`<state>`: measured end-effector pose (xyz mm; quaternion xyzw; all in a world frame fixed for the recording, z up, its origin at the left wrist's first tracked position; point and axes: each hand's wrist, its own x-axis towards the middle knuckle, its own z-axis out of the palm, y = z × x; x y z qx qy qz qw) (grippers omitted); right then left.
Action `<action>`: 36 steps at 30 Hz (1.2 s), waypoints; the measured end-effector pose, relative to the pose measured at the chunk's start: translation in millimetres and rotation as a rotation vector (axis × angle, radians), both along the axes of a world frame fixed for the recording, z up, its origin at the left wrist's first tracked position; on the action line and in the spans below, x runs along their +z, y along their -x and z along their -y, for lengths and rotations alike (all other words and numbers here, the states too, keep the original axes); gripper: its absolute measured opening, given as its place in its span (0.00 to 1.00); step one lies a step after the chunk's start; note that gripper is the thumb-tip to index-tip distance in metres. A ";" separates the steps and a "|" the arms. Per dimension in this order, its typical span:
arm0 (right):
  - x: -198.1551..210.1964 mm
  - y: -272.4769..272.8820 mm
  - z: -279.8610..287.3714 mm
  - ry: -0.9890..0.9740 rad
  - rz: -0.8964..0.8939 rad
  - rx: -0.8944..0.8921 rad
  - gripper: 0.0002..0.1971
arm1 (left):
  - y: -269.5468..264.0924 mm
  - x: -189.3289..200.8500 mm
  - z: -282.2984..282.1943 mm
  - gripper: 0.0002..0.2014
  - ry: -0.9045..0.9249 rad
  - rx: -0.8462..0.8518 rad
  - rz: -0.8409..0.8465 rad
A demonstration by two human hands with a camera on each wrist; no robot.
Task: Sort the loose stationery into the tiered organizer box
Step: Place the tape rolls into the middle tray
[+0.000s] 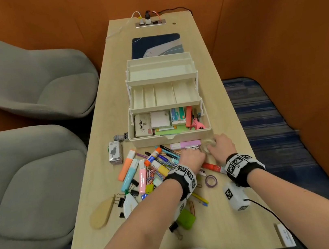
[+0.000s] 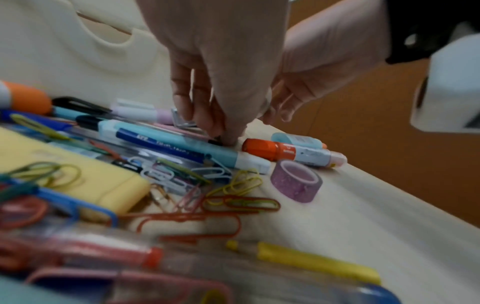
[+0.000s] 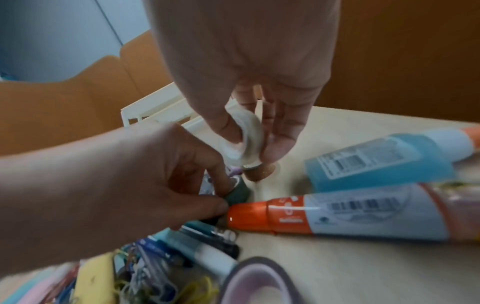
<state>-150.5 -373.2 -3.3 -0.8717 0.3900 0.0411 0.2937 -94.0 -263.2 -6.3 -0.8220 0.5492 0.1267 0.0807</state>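
Two hands met at lower centre of the head view | left hand (image 1: 193, 158) pinched a small dark-green tape roll (image 3: 237, 193) low in the pile | right hand (image 1: 222, 147) gripped a clear tape roll (image 3: 246, 139), lifted | organizer box (image 1: 171, 138) stood just above both, right hand nearer, upper trays bare.

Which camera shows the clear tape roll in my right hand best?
The right wrist view: the clear tape roll fills the middle, pinched by the right hand. The head view shows it small; the left wrist view hides it.
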 end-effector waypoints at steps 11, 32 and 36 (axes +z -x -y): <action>-7.8 -10.8 -4.8 0.014 -0.186 0.078 0.17 | -29.2 -3.3 -44.4 0.06 0.490 0.303 -0.545; 14.3 48.5 17.2 -0.437 0.298 -0.253 0.04 | 49.4 -11.3 -34.7 0.10 0.148 -0.361 -0.052; 20.1 45.4 10.7 -0.479 0.325 -0.245 0.06 | 50.9 -20.8 -39.5 0.10 0.177 -0.267 -0.011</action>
